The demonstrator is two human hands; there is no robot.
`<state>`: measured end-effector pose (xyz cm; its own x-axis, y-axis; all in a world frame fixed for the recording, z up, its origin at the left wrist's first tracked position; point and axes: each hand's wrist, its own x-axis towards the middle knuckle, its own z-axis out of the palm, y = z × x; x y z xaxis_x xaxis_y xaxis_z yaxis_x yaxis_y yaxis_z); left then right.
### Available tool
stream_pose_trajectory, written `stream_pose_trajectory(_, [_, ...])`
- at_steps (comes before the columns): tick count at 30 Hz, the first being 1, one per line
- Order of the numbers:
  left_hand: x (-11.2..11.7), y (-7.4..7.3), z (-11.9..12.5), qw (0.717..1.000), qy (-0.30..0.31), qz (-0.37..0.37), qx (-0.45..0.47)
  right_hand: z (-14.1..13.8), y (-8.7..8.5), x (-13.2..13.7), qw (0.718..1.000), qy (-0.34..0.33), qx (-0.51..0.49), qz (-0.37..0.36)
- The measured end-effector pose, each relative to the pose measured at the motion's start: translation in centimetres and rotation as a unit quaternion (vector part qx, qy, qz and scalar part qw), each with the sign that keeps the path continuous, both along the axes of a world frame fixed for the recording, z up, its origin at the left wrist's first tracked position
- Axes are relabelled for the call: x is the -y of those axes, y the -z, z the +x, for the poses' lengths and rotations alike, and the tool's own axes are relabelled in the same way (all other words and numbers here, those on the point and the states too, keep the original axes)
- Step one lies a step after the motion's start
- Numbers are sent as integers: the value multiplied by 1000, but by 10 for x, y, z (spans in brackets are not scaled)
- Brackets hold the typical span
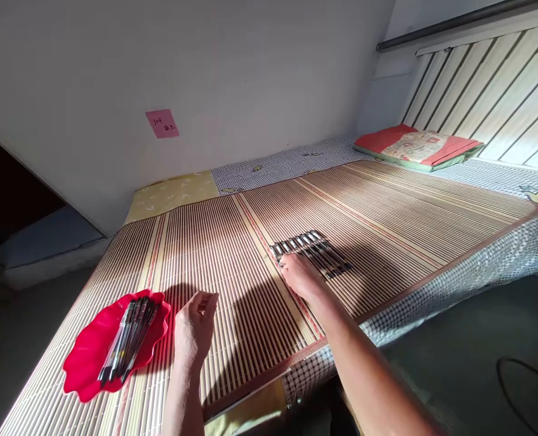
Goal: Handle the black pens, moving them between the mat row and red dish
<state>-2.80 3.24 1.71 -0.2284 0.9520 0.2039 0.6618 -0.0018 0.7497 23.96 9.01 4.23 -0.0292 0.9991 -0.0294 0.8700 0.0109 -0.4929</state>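
A row of several dark pens [314, 251] lies side by side on the striped bamboo mat [387, 212]. My right hand [298, 274] rests at the near left end of that row, fingers bent down and touching the pens. My left hand [195, 324] hovers over the mat just right of a red scalloped plate [87, 354], fingers loosely curled with nothing in them. On the plate lies a bunch of several more pens [130, 339].
The mat covers a bed with a checked sheet [491, 254]. A folded red and patterned pillow [416, 146] lies at the far right corner. A pink note [162, 123] sticks on the white wall. A slatted headboard [500, 91] stands at right. Dark floor lies below the bed edge.
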Motion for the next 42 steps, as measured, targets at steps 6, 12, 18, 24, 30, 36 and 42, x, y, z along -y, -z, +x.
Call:
stream_pose_trajectory(6, [0,0,-1,1000,-2,-1,-6,8,7,-6,1000,-3,3,-1])
stream_pose_trajectory(12, [0,2,-3,1000,7,19,3,8,12,-6,1000,-6,12,-1])
stream_pose_trajectory(18, [1,5,-5,1000,11,17,15,5,15,-6,1000,-6,13,-2])
stream_pose_trajectory(24, [2,1,-3,1000,5,0,12,-2,18,-4,999,-41,-15,-5])
stream_pose_trajectory(30, [2,4,-4,1000,6,1,15,6,12,-7,995,-36,-86,37])
stream_pose_trajectory(36, [1,7,1,998,47,-24,46,-19,6,13,991,-79,-49,-93])
stream_pose_trajectory(42, [3,11,12,973,132,-121,148,-63,5,32,987,-137,-18,-80])
